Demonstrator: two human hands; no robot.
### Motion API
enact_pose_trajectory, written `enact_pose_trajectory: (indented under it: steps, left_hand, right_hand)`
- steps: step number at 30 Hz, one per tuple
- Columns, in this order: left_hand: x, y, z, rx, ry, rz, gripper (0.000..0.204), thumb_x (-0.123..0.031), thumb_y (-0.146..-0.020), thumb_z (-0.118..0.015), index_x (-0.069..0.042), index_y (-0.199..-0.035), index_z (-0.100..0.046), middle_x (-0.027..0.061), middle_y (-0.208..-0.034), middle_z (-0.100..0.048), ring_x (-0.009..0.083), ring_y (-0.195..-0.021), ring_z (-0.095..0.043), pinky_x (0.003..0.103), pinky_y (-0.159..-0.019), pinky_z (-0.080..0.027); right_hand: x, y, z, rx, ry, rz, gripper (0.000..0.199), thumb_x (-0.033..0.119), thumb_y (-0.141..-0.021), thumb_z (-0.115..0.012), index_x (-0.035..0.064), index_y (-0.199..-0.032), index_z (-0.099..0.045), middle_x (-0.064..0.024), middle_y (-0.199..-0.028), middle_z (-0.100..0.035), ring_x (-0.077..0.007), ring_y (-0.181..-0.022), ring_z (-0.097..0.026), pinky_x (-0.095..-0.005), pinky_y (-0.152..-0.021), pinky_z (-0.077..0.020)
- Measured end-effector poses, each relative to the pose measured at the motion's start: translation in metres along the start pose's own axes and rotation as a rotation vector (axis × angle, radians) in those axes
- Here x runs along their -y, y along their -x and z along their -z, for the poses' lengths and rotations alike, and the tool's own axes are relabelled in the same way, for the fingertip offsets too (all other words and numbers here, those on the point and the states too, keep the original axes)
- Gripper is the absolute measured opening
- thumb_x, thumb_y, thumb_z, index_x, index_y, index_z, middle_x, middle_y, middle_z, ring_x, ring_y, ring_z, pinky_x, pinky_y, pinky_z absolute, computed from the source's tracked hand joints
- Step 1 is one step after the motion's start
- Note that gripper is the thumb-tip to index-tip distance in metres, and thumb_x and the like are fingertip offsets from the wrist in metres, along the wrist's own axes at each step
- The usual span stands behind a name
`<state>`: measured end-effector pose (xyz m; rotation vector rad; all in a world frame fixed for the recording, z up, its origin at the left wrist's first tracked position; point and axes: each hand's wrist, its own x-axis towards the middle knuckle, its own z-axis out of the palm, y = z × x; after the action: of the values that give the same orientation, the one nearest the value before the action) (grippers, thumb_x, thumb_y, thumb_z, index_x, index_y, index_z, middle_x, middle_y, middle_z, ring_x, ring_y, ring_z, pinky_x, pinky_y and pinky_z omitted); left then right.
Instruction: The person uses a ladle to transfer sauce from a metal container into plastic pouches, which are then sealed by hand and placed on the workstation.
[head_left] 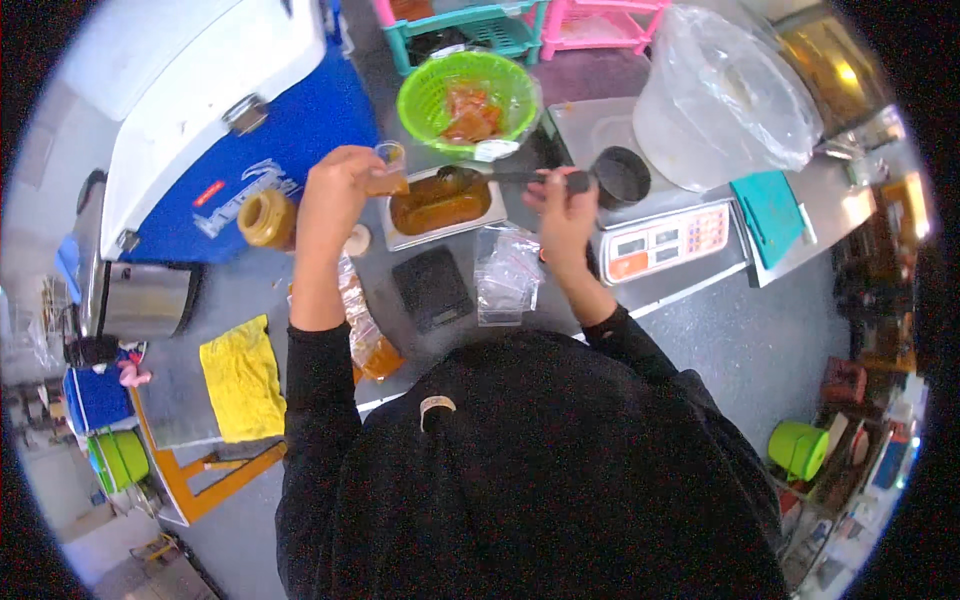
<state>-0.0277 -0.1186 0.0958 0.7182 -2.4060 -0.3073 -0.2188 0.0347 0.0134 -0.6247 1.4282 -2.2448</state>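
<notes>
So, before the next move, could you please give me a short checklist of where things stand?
1. Clear cup secure in the left hand: ok, held at the metal tray's left end.
2. Black utensil gripped by the right hand: ok, held by its handle.
3. Brown mixture available in the tray: ok.
4. Utensil's head touching the mixture: cannot tell.
5. Cup filled to the right level: cannot tell, too small to judge.
6. Clear bags nearby: ok, lying nearer the person than the tray.

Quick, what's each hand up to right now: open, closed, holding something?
Left hand: closed, holding a small clear cup.
Right hand: closed, holding a dark spoon by its handle.
</notes>
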Motion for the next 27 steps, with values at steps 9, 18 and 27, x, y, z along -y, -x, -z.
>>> enact_pose_trajectory:
  steps: [9, 18, 27]
  left_hand:
    - [-0.109, -0.093, -0.083, 0.073, 0.324, -0.375, 0.013, 0.0, -0.068, -0.052, -0.004, -0.076, -0.061, 0.0117, -0.082, -0.059, 0.0271, -0.079, -0.057, 0.032, -0.071, -0.045]
    - [-0.159, -0.105, -0.195, 0.285, 0.546, -0.445, 0.011, -0.003, -0.07, -0.051, -0.004, -0.076, -0.061, 0.0132, -0.079, -0.057, 0.0295, -0.075, -0.055, 0.035, -0.068, -0.044]
    - [-0.16, -0.106, -0.22, 0.382, 0.53, -0.421, 0.011, -0.005, -0.07, -0.056, -0.005, -0.079, -0.062, 0.01, -0.089, -0.059, 0.0247, -0.084, -0.056, 0.031, -0.074, -0.044]
  right_hand:
    - [-0.05, 0.015, 0.012, 0.206, 0.431, 0.058, 0.012, 0.007, -0.083, -0.048, 0.0019, -0.094, -0.044, -0.009, -0.071, -0.058, -0.0093, -0.061, -0.056, -0.0231, -0.054, -0.046]
    - [-0.063, 0.014, 0.025, 0.235, 0.506, 0.077, 0.028, 0.011, -0.076, -0.053, 0.0022, -0.101, -0.045, -0.0216, -0.065, -0.055, -0.0357, -0.059, -0.056, -0.039, -0.051, -0.0425]
    - [-0.046, 0.011, 0.028, 0.316, 0.565, 0.041, 0.03, 0.007, -0.07, -0.055, -0.0004, -0.098, -0.047, -0.0242, -0.088, -0.055, -0.038, -0.083, -0.055, -0.0399, -0.066, -0.045]
